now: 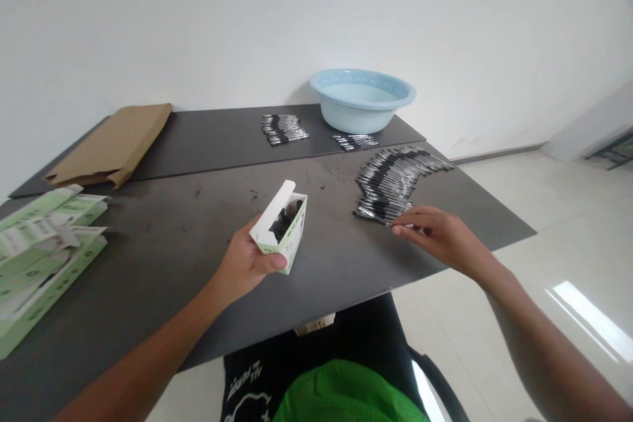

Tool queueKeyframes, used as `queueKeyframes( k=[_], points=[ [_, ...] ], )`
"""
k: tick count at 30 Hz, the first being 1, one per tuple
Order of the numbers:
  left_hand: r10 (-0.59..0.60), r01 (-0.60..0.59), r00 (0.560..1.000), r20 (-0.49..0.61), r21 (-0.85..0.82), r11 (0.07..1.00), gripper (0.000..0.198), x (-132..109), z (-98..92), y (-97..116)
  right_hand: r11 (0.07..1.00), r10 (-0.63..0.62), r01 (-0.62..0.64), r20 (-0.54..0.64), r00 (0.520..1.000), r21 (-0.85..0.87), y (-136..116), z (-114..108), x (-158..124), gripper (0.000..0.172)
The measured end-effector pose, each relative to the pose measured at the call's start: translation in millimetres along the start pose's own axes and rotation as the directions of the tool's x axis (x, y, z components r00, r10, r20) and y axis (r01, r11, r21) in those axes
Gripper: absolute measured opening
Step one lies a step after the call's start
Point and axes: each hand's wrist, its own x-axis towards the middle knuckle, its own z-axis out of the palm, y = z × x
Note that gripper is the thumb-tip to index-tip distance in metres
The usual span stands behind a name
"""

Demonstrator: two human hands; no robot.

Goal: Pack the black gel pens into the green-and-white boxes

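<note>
My left hand (pixel 257 257) is wrapped round a small white and green box (pixel 291 244). Its flap stands up, and black pen ends (pixel 285 219) show inside the open top. To the right, my right hand (pixel 435 234) is at the near end of a long curved row of pens (pixel 386 178). These have clear or silvery barrels and black grips, and lie side by side. My thumb and fingers pinch the end of the nearest pen; its tip is partly hidden by the fingers.
Two smaller groups of pens (pixel 283 128) (pixel 355 142) lie farther back. A light blue basin (pixel 363 102) stands by the wall. At left are a brown paper bag (pixel 113 142) and several flattened green and white boxes (pixel 44 257). The dark table's (pixel 208 224) near edge is by my lap.
</note>
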Motion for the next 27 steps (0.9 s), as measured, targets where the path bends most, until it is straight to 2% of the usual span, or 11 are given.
queueKeyframes(
  k=[2, 3, 5, 6, 8, 11, 14, 17, 22, 27],
  points=[
    [0.012, -0.012, 1.0, 0.028, -0.003, 1.0, 0.077, -1.4, 4.9, 1.0, 0.972, 0.096, -0.07, -0.106, 0.99, 0.224, -16.3, -3.5, 3.1, 0.034],
    [0.012, -0.011, 0.999, 0.045, -0.017, 1.0, 0.078, -2.0, 7.1, 1.3, 0.922, 0.159, -0.084, -0.171, 0.972, 0.378, -26.7, -3.1, 7.7, 0.034],
    [0.022, -0.018, 0.998, 0.065, -0.055, 0.998, 0.081, -3.1, 9.9, 0.9, 0.755, 0.264, -0.023, -0.272, 0.925, 0.656, -50.7, 1.3, 22.9, 0.032],
    [0.037, -0.032, 0.997, 0.064, -0.064, 0.997, 0.083, -3.4, 10.4, 0.4, 0.671, 0.282, 0.037, -0.301, 0.911, 0.74, -63.5, 4.6, 33.1, 0.03],
    [0.054, -0.05, 0.997, 0.051, -0.061, 0.997, 0.084, -3.6, 10.2, -0.5, 0.54, 0.27, 0.141, -0.33, 0.905, 0.83, -88.8, 11.3, 56.4, 0.026],
    [0.043, -0.04, 0.998, 0.038, -0.074, 0.996, 0.085, -3.4, 10.3, -0.9, 0.431, 0.191, 0.239, -0.347, 0.918, 0.87, -121.0, 18.8, 90.0, 0.026],
    [0.048, -0.043, 0.998, 0.028, -0.136, 0.99, 0.09, -3.5, 12.7, -4.0, 0.404, 0.102, 0.304, -0.372, 0.923, 0.863, -142.3, 24.6, 111.5, 0.033],
    [0.077, -0.072, 0.997, 0.021, -0.2, 0.977, 0.091, -3.4, 14.7, -12.4, 0.412, 0.032, 0.324, -0.369, 0.929, 0.851, -150.6, 31.2, 117.4, 0.035],
    [0.11, -0.099, 0.993, 0.035, -0.231, 0.968, 0.094, -2.8, 13.8, -23.4, 0.439, 0.003, 0.335, -0.375, 0.927, 0.833, -145.7, 40.7, 106.1, 0.028],
    [0.097, -0.082, 0.993, 0.071, -0.184, 0.979, 0.094, -2.1, 11.9, -18.2, 0.47, 0.024, 0.312, -0.365, 0.931, 0.826, -146.9, 51.7, 95.8, 0.024]
  ],
)
